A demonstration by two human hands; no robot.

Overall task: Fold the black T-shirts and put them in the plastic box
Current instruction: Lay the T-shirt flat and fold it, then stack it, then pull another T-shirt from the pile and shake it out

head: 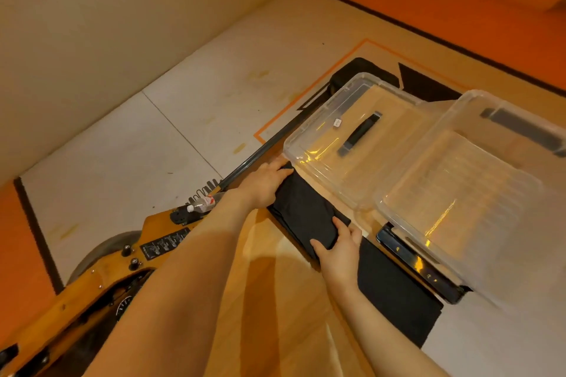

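Observation:
A folded black T-shirt (306, 211) lies on the wooden table (269, 315), just in front of the clear plastic lid (346, 168). My left hand (266, 184) grips its far end near the table's left edge. My right hand (340, 251) pinches its near end, thumb under the fold and fingers on top. A second black cloth (398, 294) lies flat under and to the right of my right hand. The clear plastic box (477, 193) stands to the right, partly overlapping the lid, and nothing shows inside it.
A phone (419, 266) lies under the box's near edge. Left of the table stands a yellow machine (92, 291) with a water bottle (203, 203) on it. Beyond are a pale floor with orange tape lines and a beige wall.

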